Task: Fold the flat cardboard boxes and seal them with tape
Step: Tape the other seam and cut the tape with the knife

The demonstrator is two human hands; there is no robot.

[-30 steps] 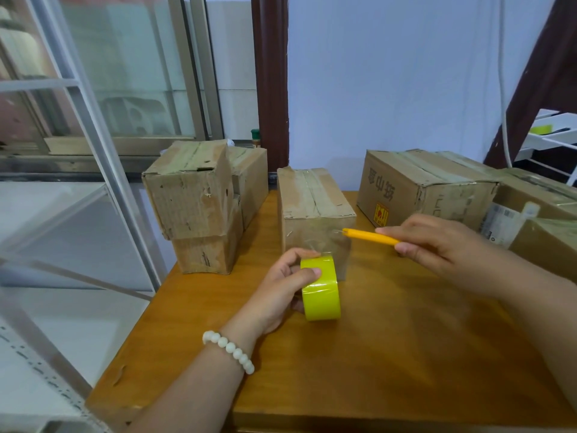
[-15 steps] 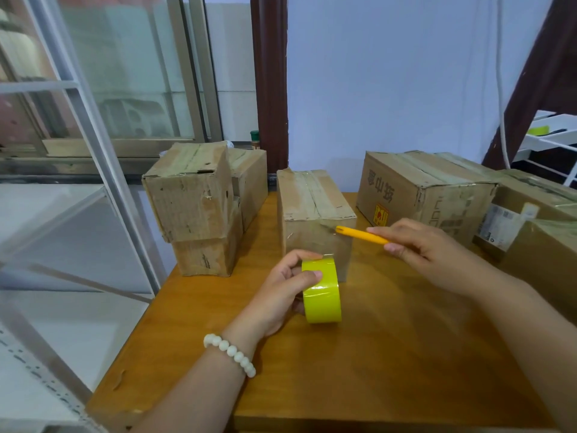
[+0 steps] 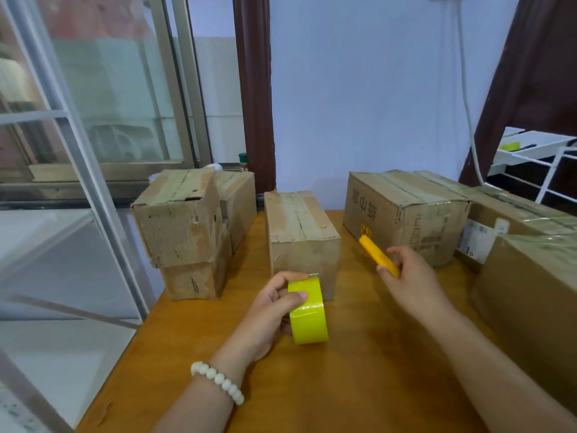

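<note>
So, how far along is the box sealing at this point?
Done: the middle box is folded, with tape along its top seam; the large box beside it looks taped too. In hand: the left hand grips the yellow tape roll, the right hand holds a yellow cutter beside that box. Left: no flat cardboard shows, so I cannot tell.

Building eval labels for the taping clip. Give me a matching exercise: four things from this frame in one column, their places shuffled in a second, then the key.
Things:
1. yellow tape roll
2. orange cutter
3. bead bracelet
4. box with printed characters

Places:
A. held in the right hand
B. on the left wrist
C. on the table, right of the middle box
D. gripped by the left hand

Pairs: 1-D, 2-A, 3-B, 4-C.
</note>
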